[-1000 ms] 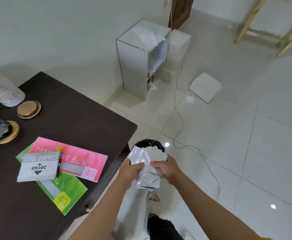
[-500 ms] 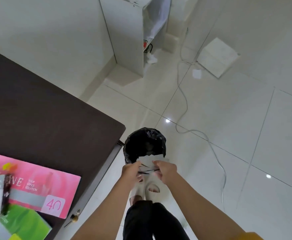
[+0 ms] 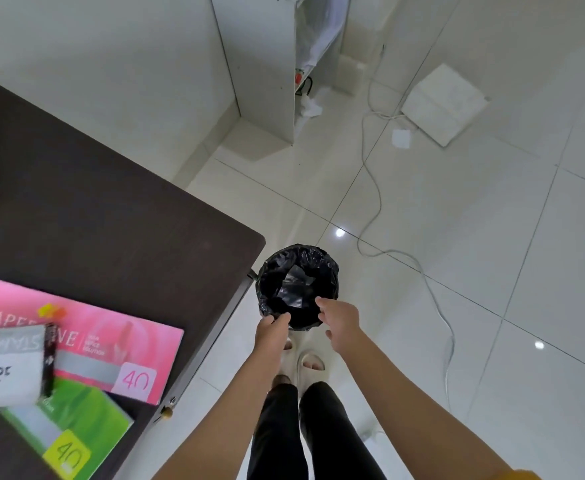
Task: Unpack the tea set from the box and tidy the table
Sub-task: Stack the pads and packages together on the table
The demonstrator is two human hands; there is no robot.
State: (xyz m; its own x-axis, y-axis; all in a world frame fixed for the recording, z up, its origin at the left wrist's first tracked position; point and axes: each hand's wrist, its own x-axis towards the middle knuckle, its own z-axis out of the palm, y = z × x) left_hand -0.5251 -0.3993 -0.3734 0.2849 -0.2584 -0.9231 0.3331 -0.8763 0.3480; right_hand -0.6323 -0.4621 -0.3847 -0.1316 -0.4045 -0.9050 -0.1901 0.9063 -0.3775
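In the head view both hands, left hand (image 3: 271,332) and right hand (image 3: 340,318), hover with fingers released and empty over the bin (image 3: 298,286), packaging (image 3: 293,287) lying below the fingertips, so tidying looks nearly done, paper packs (image 3: 86,344) left on the counter (image 3: 118,216).

Both hands hover empty over the near rim of a black-lined bin (image 3: 298,285): left hand (image 3: 271,332) loosely curled, right hand (image 3: 341,320) relaxed, dark table (image 3: 111,216) to their left.
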